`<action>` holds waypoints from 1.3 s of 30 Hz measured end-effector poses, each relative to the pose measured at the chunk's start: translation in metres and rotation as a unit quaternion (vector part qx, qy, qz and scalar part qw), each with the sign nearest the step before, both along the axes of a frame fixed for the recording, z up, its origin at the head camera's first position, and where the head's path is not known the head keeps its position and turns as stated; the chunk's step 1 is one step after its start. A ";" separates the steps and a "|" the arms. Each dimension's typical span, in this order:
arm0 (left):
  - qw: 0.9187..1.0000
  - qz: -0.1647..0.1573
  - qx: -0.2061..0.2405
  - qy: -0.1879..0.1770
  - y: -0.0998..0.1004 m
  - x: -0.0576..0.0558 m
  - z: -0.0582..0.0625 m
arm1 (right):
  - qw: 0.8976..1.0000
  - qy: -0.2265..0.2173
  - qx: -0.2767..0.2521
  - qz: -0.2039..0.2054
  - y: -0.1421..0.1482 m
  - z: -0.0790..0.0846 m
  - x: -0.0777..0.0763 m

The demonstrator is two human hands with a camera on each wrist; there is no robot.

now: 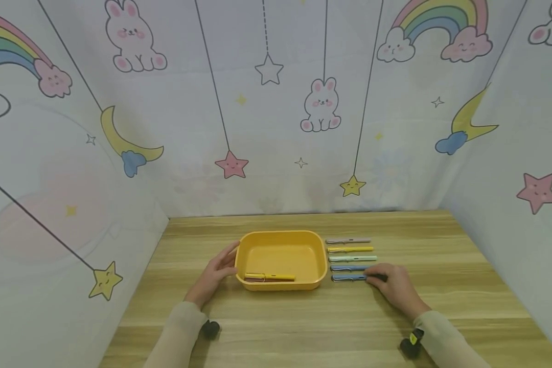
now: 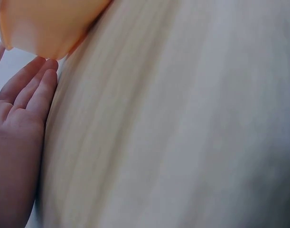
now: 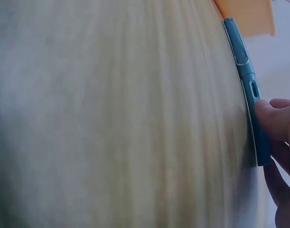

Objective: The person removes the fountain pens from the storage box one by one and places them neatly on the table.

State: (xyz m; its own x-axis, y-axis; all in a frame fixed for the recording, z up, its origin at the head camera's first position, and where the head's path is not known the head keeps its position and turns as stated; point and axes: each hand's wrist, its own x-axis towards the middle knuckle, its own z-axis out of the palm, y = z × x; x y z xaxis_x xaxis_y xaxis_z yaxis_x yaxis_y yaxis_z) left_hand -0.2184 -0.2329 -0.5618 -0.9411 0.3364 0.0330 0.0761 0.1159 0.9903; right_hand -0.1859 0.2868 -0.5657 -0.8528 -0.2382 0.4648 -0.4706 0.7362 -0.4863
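My right hand [image 1: 396, 287] pinches the barrel of the nearest blue fountain pen [image 1: 348, 278], with the thumb on the near side in the right wrist view. That capped pen [image 3: 251, 90] lies along the table, its clip end toward the yellow tray [image 1: 280, 255]. Fairly straight fingers of my left hand [image 1: 218, 271] touch the tray's left side; in the left wrist view, fingertips meet the tray wall [image 2: 45, 33]. Inside the tray, by the front wall, lie a yellow pen [image 1: 278, 277] and a darker pen [image 1: 255, 280], partly hidden.
Behind the pinched pen lie another blue pen [image 1: 349, 268], a mint pen [image 1: 352, 259], a yellow pen [image 1: 350, 249] and a pale pink pen [image 1: 348, 240], in a row right of the tray. Printed fabric walls [image 1: 276, 194] surround the wooden table [image 1: 294, 327] at back and sides.
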 end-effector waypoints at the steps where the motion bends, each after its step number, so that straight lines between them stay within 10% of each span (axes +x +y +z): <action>1: 1.000 0.000 0.000 0.001 0.000 0.000 0.000 | 1.000 -0.002 -0.002 -0.004 0.000 0.001 0.000; 21: 1.000 0.003 -0.004 0.006 0.001 -0.001 -0.003 | 0.981 -0.162 -0.110 -0.010 -0.021 0.039 -0.010; 39: 1.000 -0.001 -0.010 0.015 0.000 -0.003 -0.003 | 0.970 -0.128 -0.188 0.089 -0.084 0.058 -0.032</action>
State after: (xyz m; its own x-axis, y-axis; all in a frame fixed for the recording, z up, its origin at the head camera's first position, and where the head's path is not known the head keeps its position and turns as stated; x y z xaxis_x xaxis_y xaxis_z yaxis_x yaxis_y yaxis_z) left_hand -0.2211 -0.2332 -0.5651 -0.9394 0.3385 0.0546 0.1064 0.1364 0.9849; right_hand -0.2176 0.2025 -0.5072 -0.9125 -0.2466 0.3263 -0.4028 0.4033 -0.8217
